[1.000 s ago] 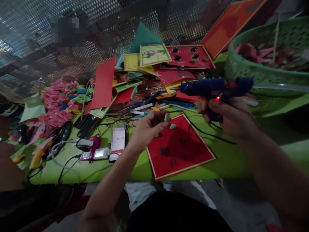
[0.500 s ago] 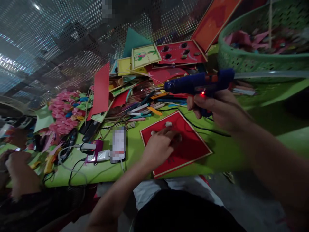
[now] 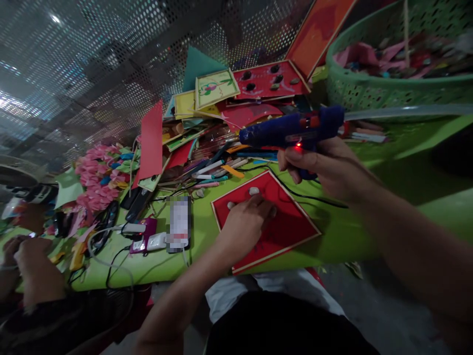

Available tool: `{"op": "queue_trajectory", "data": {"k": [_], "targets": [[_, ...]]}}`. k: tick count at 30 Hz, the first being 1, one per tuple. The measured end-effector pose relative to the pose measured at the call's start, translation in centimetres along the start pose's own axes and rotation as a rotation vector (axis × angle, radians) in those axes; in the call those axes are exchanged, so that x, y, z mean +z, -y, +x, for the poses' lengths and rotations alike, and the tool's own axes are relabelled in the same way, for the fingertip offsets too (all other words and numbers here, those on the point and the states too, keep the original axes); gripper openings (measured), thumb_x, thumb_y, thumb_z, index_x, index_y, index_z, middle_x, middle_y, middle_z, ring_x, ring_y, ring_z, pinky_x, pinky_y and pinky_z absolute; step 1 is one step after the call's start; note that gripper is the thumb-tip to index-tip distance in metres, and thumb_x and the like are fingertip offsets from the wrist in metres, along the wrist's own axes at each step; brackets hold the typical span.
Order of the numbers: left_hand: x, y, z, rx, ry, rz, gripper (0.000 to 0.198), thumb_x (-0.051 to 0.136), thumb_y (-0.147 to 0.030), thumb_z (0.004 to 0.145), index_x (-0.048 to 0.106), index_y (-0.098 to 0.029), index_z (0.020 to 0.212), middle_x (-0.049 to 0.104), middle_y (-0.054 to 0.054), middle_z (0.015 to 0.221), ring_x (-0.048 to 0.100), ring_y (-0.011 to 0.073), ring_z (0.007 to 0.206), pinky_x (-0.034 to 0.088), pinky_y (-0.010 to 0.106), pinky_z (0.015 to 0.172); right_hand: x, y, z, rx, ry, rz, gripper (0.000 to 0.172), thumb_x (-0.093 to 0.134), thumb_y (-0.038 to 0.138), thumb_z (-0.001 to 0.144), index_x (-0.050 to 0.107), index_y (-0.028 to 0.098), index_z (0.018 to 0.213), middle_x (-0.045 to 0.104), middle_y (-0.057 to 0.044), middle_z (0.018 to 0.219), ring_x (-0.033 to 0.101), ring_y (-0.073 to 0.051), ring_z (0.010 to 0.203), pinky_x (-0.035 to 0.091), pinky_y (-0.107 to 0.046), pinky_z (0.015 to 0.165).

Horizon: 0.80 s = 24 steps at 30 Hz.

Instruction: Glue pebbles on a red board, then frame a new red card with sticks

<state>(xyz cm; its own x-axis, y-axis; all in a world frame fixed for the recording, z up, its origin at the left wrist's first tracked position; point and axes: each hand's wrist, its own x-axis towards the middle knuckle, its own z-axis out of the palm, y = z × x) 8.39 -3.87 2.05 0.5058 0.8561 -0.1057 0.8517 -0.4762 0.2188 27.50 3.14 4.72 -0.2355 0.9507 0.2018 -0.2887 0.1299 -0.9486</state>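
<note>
Beneath the left grip (image 3: 246, 224), panel (image 3: 288, 224) on table (image 3: 158, 268), with two stones (image 3: 253, 190) just behind that grip. Left of it, phone (image 3: 179, 222), then power strip (image 3: 150, 228). Farther behind, pens (image 3: 218, 169). In the right grip (image 3: 327, 162), glue gun (image 3: 284, 130); behind and right of that grip, basket (image 3: 377, 91).

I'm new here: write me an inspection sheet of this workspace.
Surface: glossy green-covered table.
Job's things: pale-edged, square red board, two pale rounded pebbles; blue plastic glue gun, red light on.
Clutter: coloured pens, pink petal-like bunch, red rectangular card.
Left hand: over the board, at a third pebble; grip unclear.
Right hand: holds glue gun.
Cables: black cord beside board; white cable near purple socket block.
Surroundings: perforated grey screen; green plastic basket; another person's hands.
</note>
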Motion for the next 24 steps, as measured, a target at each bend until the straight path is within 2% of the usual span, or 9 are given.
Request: {"op": "queue_trajectory", "data": {"k": [4, 9, 15, 19, 24], "targets": [[0.1, 0.3, 0.0, 0.002, -0.003, -0.047, 0.021, 0.049, -0.025, 0.107, 0.07, -0.024, 0.112, 0.069, 0.005, 0.121, 0.067, 0.0209, 0.104, 0.047, 0.032, 0.079, -0.1, 0.0, 0.0, 0.007, -0.008, -0.009, 0.046, 0.089, 0.06, 0.066, 0.068, 0.021, 0.073, 0.062, 0.003, 0.066, 0.05, -0.01, 0.051, 0.037, -0.025, 0.044], [0.4, 0.8, -0.1, 0.009, -0.009, -0.11, 0.022, 0.053, -0.022, 0.106, 0.069, -0.027, 0.12, 0.069, 0.003, 0.12, 0.068, 0.0189, 0.101, 0.049, 0.031, 0.082, -0.1, 0.0, -0.1, 0.006, 0.003, -0.022, 0.046, 0.089, 0.061, 0.066, 0.068, 0.021, 0.075, 0.063, 0.003, 0.067, 0.049, -0.01, 0.05, 0.038, -0.026, 0.044], [-0.3, 0.8, -1.2, -0.058, -0.05, -0.054, 0.034, 0.056, -0.027, 0.104, 0.06, -0.024, 0.138, 0.066, 0.008, 0.139, 0.065, 0.0254, 0.121, 0.052, 0.04, 0.1, -0.1, 0.0, 0.0, 0.007, 0.0, -0.02, 0.044, 0.089, 0.059, 0.067, 0.069, 0.021, 0.072, 0.062, 0.003, 0.065, 0.049, -0.009, 0.049, 0.036, -0.025, 0.045], [-0.7, 0.4, -2.9, 0.029, -0.064, -0.022, 0.035, 0.057, -0.024, 0.103, 0.061, -0.024, 0.138, 0.066, 0.008, 0.139, 0.062, 0.0268, 0.125, 0.049, 0.046, 0.108, 0.0, 0.0, 0.1, 0.025, -0.018, -0.018, 0.044, 0.09, 0.058, 0.064, 0.07, 0.021, 0.074, 0.065, 0.001, 0.068, 0.051, -0.01, 0.053, 0.038, -0.025, 0.045], [0.1, -0.4, -3.9, 0.103, -0.007, 0.022, 0.05, 0.053, -0.037, 0.106, 0.047, -0.021, 0.153, 0.057, 0.01, 0.153, 0.053, 0.0249, 0.139, 0.041, 0.044, 0.117, 0.1, 0.1, 0.0, 0.031, -0.017, -0.018, 0.044, 0.09, 0.057, 0.064, 0.069, 0.02, 0.073, 0.065, 0.001, 0.067, 0.051, -0.01, 0.052, 0.039, -0.024, 0.044]]}}
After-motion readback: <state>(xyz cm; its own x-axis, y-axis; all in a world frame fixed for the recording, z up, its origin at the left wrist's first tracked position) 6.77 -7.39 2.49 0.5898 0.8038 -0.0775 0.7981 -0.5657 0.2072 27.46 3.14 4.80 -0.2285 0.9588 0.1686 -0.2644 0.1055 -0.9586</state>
